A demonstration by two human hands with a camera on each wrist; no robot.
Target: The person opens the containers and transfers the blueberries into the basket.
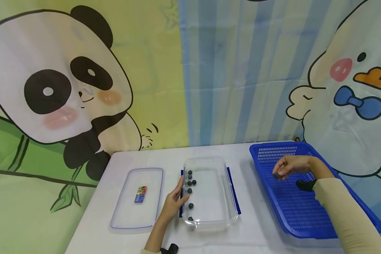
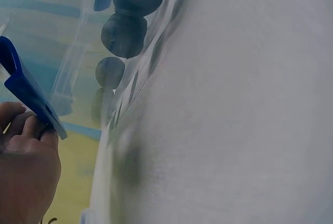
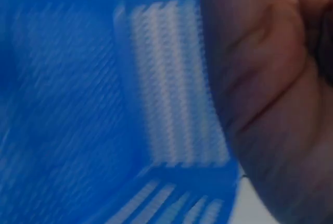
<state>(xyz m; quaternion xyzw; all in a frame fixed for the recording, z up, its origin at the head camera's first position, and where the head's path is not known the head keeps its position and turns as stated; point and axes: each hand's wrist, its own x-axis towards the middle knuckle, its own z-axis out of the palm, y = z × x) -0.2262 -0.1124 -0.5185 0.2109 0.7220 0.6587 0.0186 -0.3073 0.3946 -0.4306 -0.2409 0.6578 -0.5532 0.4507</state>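
My right hand (image 1: 287,166) pinches a dark blueberry (image 1: 277,175) between thumb and fingers, above the blue basket (image 1: 317,208). In the right wrist view the palm (image 3: 270,88) fills the right side, with the blurred basket beyond it. My left hand (image 1: 173,204) grips the left side of a clear plastic box (image 1: 214,222), thumb over the rim and fingers outside by a blue side latch (image 2: 31,88). Several blueberries (image 1: 191,205) lie in a loose row along the box's left side; in the left wrist view some blueberries (image 2: 124,35) show through its wall.
Left of the box lies a clear lid (image 1: 124,218) with a colourful label (image 1: 140,194). Another blue latch (image 1: 233,190) sticks out on the box's right side. The basket stands at the right of the white table (image 1: 247,233). A cartoon-printed curtain (image 1: 222,70) hangs behind.
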